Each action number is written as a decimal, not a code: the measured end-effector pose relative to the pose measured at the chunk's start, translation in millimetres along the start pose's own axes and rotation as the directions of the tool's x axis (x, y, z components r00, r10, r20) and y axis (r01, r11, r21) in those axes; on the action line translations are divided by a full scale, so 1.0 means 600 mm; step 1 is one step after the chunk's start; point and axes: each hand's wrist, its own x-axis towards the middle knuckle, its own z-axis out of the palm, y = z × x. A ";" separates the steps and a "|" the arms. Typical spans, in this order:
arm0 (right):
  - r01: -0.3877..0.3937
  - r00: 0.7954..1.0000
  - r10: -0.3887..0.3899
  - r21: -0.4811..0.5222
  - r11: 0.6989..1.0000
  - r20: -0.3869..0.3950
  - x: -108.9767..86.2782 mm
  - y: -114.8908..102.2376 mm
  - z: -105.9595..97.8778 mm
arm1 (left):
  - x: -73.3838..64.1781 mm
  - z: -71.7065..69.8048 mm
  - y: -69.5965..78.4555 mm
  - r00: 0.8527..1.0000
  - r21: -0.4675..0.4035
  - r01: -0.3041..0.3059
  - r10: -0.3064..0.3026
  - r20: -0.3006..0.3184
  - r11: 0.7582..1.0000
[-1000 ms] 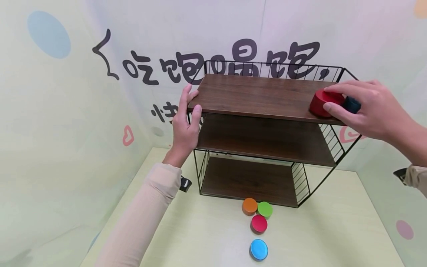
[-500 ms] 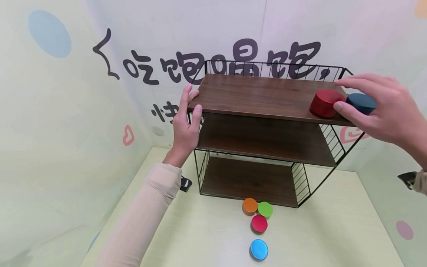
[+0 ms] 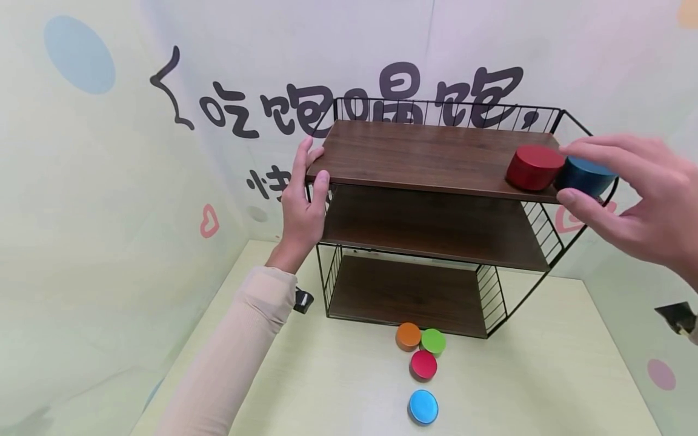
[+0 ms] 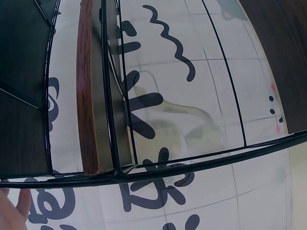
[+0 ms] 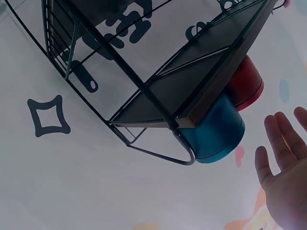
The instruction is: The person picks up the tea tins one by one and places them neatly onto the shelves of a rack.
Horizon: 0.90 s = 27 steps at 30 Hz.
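Observation:
My left hand [image 3: 302,206] holds the left end of the top board of a three-tier shelf rack [image 3: 431,158], its thumb at the front edge. Part of that hand [image 4: 13,211] shows low in the left wrist view, beside the black wire frame. On the top board's right end, a red round tin [image 3: 535,168] sits beside a blue round tin [image 3: 583,177]. In the head view my right hand [image 3: 649,197] overlaps the blue tin, thumb and fingers spread. The right wrist view shows this hand [image 5: 288,167] apart from both tins, fingers extended.
On the pale table [image 3: 327,375] before the rack lie small round tins: orange [image 3: 408,336], green [image 3: 433,342], red [image 3: 423,366] and light blue [image 3: 423,407]. The rack's middle board [image 3: 431,227] and bottom board [image 3: 409,293] are dark wood. Behind hangs a printed white backdrop [image 3: 245,36].
My right hand has drawn back to the right from the red tin, uncovering it and more of the blue tin. The left hand, rack and table tins keep their places.

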 end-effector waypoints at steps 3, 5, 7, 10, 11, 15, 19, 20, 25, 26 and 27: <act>0.020 0.998 -0.018 0.036 0.999 -0.054 -0.004 -0.018 0.006 | 0.000 0.001 -0.001 1.000 -0.003 -0.001 0.001 -0.002 1.000; 0.025 0.997 -0.022 0.048 0.999 -0.074 -0.008 -0.027 0.009 | 0.000 0.001 -0.002 1.000 -0.004 -0.002 0.002 -0.003 1.000; 0.031 0.995 -0.024 0.076 0.997 -0.092 -0.014 -0.034 0.013 | -0.001 0.001 -0.002 1.000 -0.004 0.000 0.000 -0.002 1.000; 0.048 0.995 -0.039 0.097 0.994 -0.091 -0.026 -0.038 0.019 | -0.001 0.001 -0.001 1.000 -0.004 0.002 -0.002 -0.001 1.000; 0.054 0.995 -0.045 0.105 0.993 -0.084 -0.030 -0.039 0.021 | -0.001 0.001 -0.001 1.000 -0.005 0.003 -0.003 0.000 1.000; 0.077 0.997 -0.075 0.116 0.990 -0.019 -0.050 -0.042 0.031 | -0.001 0.002 -0.002 1.000 -0.006 -0.003 0.003 -0.001 1.000; 0.083 0.996 -0.086 0.158 0.984 0.013 -0.071 -0.046 0.045 | -0.001 0.002 -0.002 1.000 -0.004 -0.006 0.006 -0.002 1.000; 0.084 0.996 -0.088 0.169 0.982 0.016 -0.075 -0.047 0.048 | -0.001 0.002 -0.002 1.000 -0.004 -0.006 0.005 -0.003 1.000; 0.097 0.994 -0.104 0.190 0.977 0.024 -0.095 -0.051 0.068 | -0.002 0.003 -0.002 1.000 -0.008 -0.001 0.001 -0.003 1.000; 0.096 0.994 -0.103 0.189 0.977 0.031 -0.099 -0.052 0.071 | -0.002 0.003 -0.002 1.000 -0.009 -0.001 0.001 -0.003 1.000; 0.095 0.994 -0.103 0.190 0.977 0.035 -0.102 -0.052 0.074 | -0.002 0.003 -0.002 1.000 -0.009 0.000 0.000 -0.003 1.000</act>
